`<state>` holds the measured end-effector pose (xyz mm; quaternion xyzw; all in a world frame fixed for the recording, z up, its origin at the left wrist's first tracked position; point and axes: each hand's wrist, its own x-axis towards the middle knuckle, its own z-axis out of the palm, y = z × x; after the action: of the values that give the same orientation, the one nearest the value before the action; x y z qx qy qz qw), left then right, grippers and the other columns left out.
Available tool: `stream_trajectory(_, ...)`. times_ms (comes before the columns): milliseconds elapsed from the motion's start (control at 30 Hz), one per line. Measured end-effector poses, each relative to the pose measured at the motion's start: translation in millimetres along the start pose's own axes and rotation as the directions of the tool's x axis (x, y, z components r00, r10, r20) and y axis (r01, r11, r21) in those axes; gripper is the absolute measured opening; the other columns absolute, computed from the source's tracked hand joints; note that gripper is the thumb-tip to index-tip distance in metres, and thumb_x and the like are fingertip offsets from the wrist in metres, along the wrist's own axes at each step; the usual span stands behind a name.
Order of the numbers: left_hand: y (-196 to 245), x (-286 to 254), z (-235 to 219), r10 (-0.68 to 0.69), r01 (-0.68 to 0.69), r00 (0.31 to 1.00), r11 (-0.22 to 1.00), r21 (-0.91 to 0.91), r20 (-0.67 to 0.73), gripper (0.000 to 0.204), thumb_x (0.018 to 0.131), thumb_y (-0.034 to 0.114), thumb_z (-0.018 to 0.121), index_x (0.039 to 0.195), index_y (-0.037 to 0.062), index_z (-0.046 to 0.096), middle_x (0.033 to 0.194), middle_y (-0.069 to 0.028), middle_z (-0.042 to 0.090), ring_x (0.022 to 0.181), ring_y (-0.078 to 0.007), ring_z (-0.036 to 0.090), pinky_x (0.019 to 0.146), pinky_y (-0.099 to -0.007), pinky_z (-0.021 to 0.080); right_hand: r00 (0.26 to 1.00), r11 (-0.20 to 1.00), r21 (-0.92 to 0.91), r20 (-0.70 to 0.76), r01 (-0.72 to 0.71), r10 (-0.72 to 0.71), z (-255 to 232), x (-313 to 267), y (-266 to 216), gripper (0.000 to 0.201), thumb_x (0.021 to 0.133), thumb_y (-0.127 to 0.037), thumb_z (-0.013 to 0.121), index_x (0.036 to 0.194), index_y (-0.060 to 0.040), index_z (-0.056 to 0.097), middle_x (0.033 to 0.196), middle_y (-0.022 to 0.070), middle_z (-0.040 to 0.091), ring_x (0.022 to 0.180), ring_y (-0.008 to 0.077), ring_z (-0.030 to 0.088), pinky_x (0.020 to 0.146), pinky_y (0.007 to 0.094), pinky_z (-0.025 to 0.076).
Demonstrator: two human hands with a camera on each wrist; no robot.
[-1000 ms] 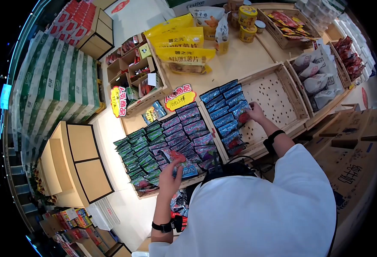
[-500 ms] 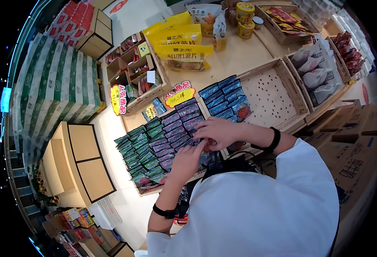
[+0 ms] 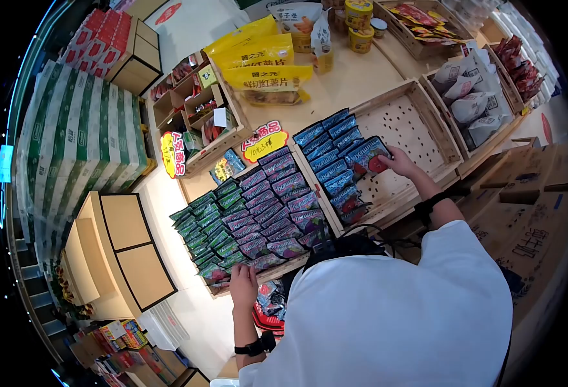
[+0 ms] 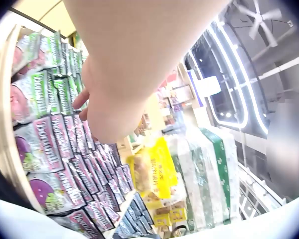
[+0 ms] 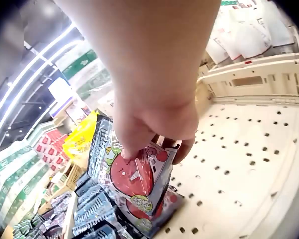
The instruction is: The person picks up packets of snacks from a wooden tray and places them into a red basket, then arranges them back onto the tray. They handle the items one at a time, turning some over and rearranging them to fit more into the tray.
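Note:
The right hand (image 3: 400, 162) pinches the end of a blue packet (image 3: 366, 156) above the rows of blue packets (image 3: 328, 169) in a wooden crate. In the right wrist view, thumb and fingers of the hand (image 5: 157, 132) grip that packet (image 5: 134, 174), which shows a red fruit print. The left hand (image 3: 244, 284) is at the near edge of the other crate, beside pink packets (image 3: 268, 260) and green packets (image 3: 208, 222). From the left wrist, the hand (image 4: 109, 107) is over the packets with nothing visible in it; its fingertips are partly hidden.
Bare perforated crate floor (image 3: 400, 138) lies right of the blue packets. White bags (image 3: 474, 103) stand in a crate further right. Yellow bags (image 3: 268, 80), price signs (image 3: 266, 140) and a compartment box (image 3: 200, 106) are behind. Cartons (image 3: 536, 226) are stacked at the right.
The hands, together over the pink packets half a second ago, have parted. The right hand has moved right and now holds a blue packet; the left has drawn back to the crate's near edge.

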<state>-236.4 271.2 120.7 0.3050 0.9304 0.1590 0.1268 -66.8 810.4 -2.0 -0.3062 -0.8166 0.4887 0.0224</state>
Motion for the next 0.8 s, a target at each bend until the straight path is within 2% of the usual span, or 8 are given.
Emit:
stream_trajectory(333,-77,-127,80,-0.341,0.348,0.924,0.937,-0.013,0.175,0.04,0.09,0.029,0.056,0.069,-0.0043,0.059,0.07,-0.021,0.057,0.067,-0.0385,0.055,0.063,-0.0455,0.044,0.983,0.911,0.382,-0.027,-0.159,0.183,72,8,76,0.023,0.09,-0.018,0.059,0.106,-0.0018,0.054,0.093,0.0036,0.06,0.082,0.0116,0.054,0.079,0.0276,0.046)
stream_trajectory(433,-77,-152,92,-0.457,0.482,0.857,0.874,-0.055,0.237,0.037,0.089,0.031,0.057,0.075,-0.0035,0.06,0.072,-0.0199,0.06,0.07,-0.0371,0.059,0.064,-0.0441,0.046,0.968,0.91,0.331,0.089,-0.25,0.233,92,16,85,0.032,0.088,-0.02,0.061,0.113,-0.0023,0.05,0.1,0.0086,0.057,0.086,0.0175,0.055,0.082,0.0311,0.046)
stream_trajectory(500,-78,-168,100,-0.529,0.575,0.8,0.81,-0.113,0.282,0.036,0.088,0.032,0.058,0.079,-0.0026,0.06,0.074,-0.0192,0.063,0.072,-0.036,0.061,0.065,-0.043,0.047,0.966,0.984,-0.148,-0.252,-0.102,0.063,105,14,89,0.043,0.085,-0.022,0.064,0.118,-0.0028,0.046,0.109,0.0169,0.052,0.097,0.0283,0.054,0.087,0.0375,0.045)
stream_trajectory(533,-80,-175,106,-0.558,0.611,0.775,0.781,-0.127,0.295,0.035,0.088,0.033,0.059,0.083,-0.0018,0.061,0.076,-0.0183,0.064,0.074,-0.0346,0.063,0.067,-0.0419,0.048,0.967,0.984,-0.15,-0.249,-0.095,0.055,103,15,87,0.043,0.085,-0.022,0.064,0.118,-0.0028,0.046,0.109,0.0169,0.052,0.097,0.0283,0.054,0.087,0.0375,0.045)
stream_trajectory(600,-82,-189,113,-0.613,0.679,0.715,0.723,-0.126,0.337,0.036,0.086,0.035,0.06,0.092,-0.0006,0.061,0.081,-0.015,0.067,0.079,-0.0322,0.065,0.069,-0.04,0.049,0.972,0.975,-0.182,-0.217,-0.127,0.086,95,11,71,0.06,0.082,-0.025,0.067,0.126,0.0023,0.036,0.122,0.0293,0.039,0.109,0.0428,0.046,0.095,0.0429,0.04)
stream_trajectory(700,-86,-208,127,-0.635,0.67,0.726,0.739,-0.067,0.262,0.036,0.085,0.035,0.062,0.094,0.0002,0.061,0.077,-0.0137,0.067,0.072,-0.0277,0.066,0.065,-0.0383,0.05,0.969,0.972,-0.154,-0.199,-0.177,0.145,93,11,56,0.065,0.08,-0.024,0.068,0.128,0.0036,0.034,0.121,0.0289,0.041,0.111,0.0432,0.044,0.098,0.0421,0.039)
stream_trajectory(733,-87,-215,127,-0.684,0.78,0.611,0.607,-0.154,0.399,0.034,0.083,0.031,0.065,0.099,0.0008,0.059,0.079,-0.0141,0.065,0.065,-0.0224,0.064,0.06,-0.0356,0.05,0.97,0.972,-0.157,-0.198,-0.175,0.143,94,13,57,0.065,0.08,-0.024,0.068,0.128,0.0036,0.034,0.121,0.0289,0.041,0.111,0.0432,0.044,0.098,0.0421,0.039)
stream_trajectory(800,-88,-226,132,-0.668,0.781,0.613,0.593,-0.196,0.421,0.034,0.082,0.028,0.065,0.102,0.0009,0.057,0.079,-0.014,0.064,0.063,-0.0205,0.064,0.058,-0.0345,0.05,0.98,0.989,-0.148,-0.191,0.02,-0.049,100,15,62,0.065,0.081,-0.025,0.067,0.128,0.004,0.033,0.122,0.0281,0.041,0.115,0.0425,0.043,0.099,0.0418,0.038)
